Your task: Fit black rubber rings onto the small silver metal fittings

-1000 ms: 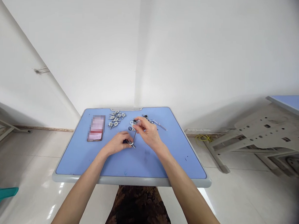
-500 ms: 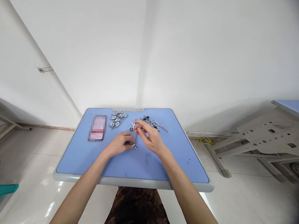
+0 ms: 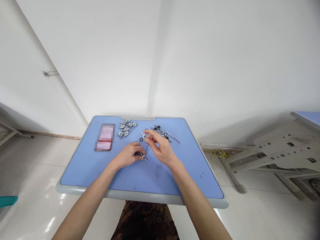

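Observation:
My left hand (image 3: 129,154) rests on the blue desk (image 3: 147,177), its fingers closed on a small metal part (image 3: 142,155) partly hidden beneath them. My right hand (image 3: 161,147) pinches the handle of a screwdriver, whose thin shaft (image 3: 146,147) points down at that part. Behind the hands lie black rings (image 3: 141,139) and several rod-like metal pieces (image 3: 159,128), some with black washers. Several similar metal parts (image 3: 127,127) are grouped at the back of the desktop, left of the middle.
A phone (image 3: 105,137) with a blurred screen lies on the left of the desk. A slender rod-like tool (image 3: 174,137) is at the back right. A white wall (image 3: 120,62) stands behind; another desk (image 3: 279,152) is to the right, a teal stool (image 3: 1,205) at lower left.
The view has shifted slightly. Both hands keep nearly the same pose, the screwdriver still against the metal part.

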Demonstrator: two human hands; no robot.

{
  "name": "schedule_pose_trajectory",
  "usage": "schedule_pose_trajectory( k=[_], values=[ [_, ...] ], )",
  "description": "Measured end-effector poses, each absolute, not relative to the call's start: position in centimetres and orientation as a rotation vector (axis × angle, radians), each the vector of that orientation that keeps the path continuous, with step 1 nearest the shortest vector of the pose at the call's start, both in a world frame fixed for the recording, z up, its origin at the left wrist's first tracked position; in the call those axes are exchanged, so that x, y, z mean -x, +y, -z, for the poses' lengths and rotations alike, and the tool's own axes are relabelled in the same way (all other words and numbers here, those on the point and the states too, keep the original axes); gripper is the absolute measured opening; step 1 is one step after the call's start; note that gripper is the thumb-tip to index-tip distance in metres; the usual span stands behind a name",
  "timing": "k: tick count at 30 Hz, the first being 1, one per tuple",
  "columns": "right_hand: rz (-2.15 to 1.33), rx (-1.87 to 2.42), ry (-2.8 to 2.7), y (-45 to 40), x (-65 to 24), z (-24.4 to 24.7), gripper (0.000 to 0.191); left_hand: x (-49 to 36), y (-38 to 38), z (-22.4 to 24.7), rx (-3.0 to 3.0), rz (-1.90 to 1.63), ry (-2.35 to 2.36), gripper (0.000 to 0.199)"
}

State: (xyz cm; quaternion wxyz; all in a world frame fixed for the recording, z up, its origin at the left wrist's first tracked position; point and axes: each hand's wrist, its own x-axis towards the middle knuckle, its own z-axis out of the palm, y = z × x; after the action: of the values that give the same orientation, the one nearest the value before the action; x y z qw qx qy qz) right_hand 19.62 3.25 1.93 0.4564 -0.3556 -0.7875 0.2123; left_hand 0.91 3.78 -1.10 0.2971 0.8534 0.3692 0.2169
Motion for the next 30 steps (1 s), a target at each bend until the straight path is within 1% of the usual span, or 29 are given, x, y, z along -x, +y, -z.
schedule_pose_trajectory(
  k=[2,4,6,9,11,13,17,19,22,27,30],
  values=[
    [-0.618,0.807,-1.972,3.1,-19.6,-2.1,0.034,-0.9,3.8,1.2,-2.267,-0.580,0.977,0.008],
    [-0.680,0.759,-1.957,3.1,-19.5,-2.1,0.035,-0.9,3.8,1.3,-2.252,-0.578,0.991,0.008],
    [-0.658,0.782,-1.900,3.2,-19.4,-1.8,0.029,-0.9,3.8,1.3,-2.234,-0.572,1.009,0.009],
    [-0.519,0.880,-1.811,3.3,-19.2,-1.5,0.016,-1.0,3.7,1.2,-2.231,-0.574,1.012,0.009],
    [-0.432,0.912,-1.815,3.3,-19.2,-1.6,0.013,-1.0,3.7,1.1,-2.232,-0.583,1.007,0.009],
    [-0.426,0.904,-1.881,3.1,-19.3,-1.8,0.017,-1.0,3.6,1.1,-2.230,-0.592,1.003,0.009],
    [-0.620,0.801,-1.959,3.0,-19.2,-1.8,0.032,-1.0,3.6,1.1,-2.233,-0.599,1.010,0.008],
    [-0.657,0.769,-1.893,3.1,-19.0,-1.4,0.031,-1.0,3.6,1.2,-2.237,-0.593,1.020,0.008],
    [-0.597,0.777,-1.816,3.4,-18.7,-0.8,0.029,-1.1,3.6,1.2,-2.251,-0.601,1.011,0.008],
    [-0.475,0.763,-1.851,3.4,-18.8,-0.9,0.029,-1.1,3.7,1.4,-2.268,-0.620,0.997,0.008],
    [-0.477,0.765,-1.904,3.2,-19.2,-1.4,0.031,-1.2,3.7,1.5,-2.287,-0.618,1.012,0.007]
  ],
)
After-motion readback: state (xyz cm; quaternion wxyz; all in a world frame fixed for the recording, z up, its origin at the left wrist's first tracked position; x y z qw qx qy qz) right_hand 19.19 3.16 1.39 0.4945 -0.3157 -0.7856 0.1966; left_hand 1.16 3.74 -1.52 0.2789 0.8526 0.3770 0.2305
